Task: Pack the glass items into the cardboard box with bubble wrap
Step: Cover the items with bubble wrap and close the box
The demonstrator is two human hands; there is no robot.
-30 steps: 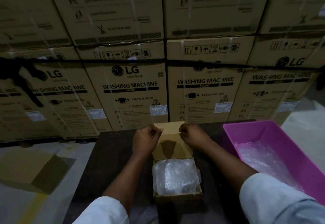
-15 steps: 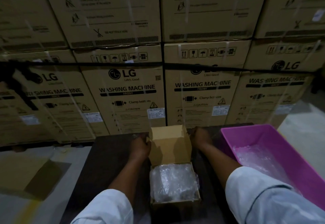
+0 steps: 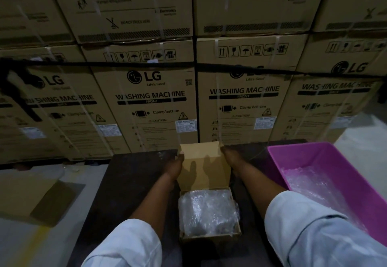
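Backdrop: stacked washing-machine cartons (image 3: 155, 103) wall off the far side; a dark table (image 3: 129, 183) carries the work.
Task item: small cardboard box (image 3: 209, 236) at table centre, near edge, open, filled with bubble wrap (image 3: 207, 210); whatever glass sits inside is not discernible.
Lid: the box's lid flap (image 3: 204, 166) stands up from the far wall, hinged there, its free edge pointing up and away.
Left hand (image 3: 176, 167): holds the flap's left edge, thumb on the inner face; other fingers hidden behind the card.
Right hand (image 3: 229, 157): against the flap's right edge; finger state cannot be told, mostly hidden.
Key relation: the box opening lies nearward of both hands, so closing likely means folding the flap toward the person; both hands sit equally close.
Box axis: long side runs near-to-far.
Right of table: pink tub (image 3: 356, 174) with more wrap.
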